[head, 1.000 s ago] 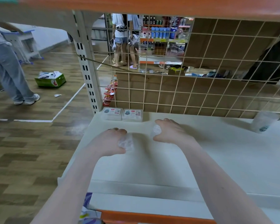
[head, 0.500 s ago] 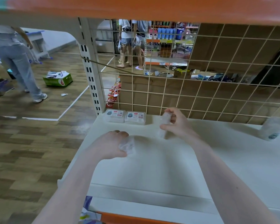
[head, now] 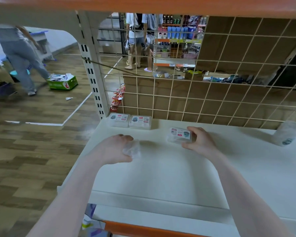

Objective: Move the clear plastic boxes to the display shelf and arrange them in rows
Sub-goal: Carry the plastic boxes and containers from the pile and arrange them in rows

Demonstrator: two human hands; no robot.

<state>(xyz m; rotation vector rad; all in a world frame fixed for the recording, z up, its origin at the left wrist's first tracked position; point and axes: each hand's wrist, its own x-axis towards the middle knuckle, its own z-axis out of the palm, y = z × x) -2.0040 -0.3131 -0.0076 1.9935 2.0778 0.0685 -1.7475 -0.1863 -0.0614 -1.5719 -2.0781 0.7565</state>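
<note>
While both forearms reach over the front lip of the white shelf [head: 161, 177], each hand carries one clear box, which fits a plan of setting two down in a single trip. Nearest, the left hand [head: 114, 149] has its fingers curled round a box [head: 132, 148] held low over the shelf; that box is so see-through and blurred that I cannot tell whether it touches the board. A little farther in, the right hand [head: 201, 141] grips a second box [head: 179, 135] by its right end, thumb below and fingers curled over the far edge, label up and turned towards the camera, probably so it can be squared before it goes down. It looks slightly tilted, either just above the shelf or just touching it. Behind them, two labelled boxes [head: 130, 119] sit side by side, touching, at the back left corner against the wire grid [head: 195, 100]; the held ones most likely carry that row on to the right. A blurred clear container [head: 287, 134] stands far right. Beyond the grid are brown panels, a wood-pattern floor with a green carton [head: 62, 82], other stocked shelves and people standing
</note>
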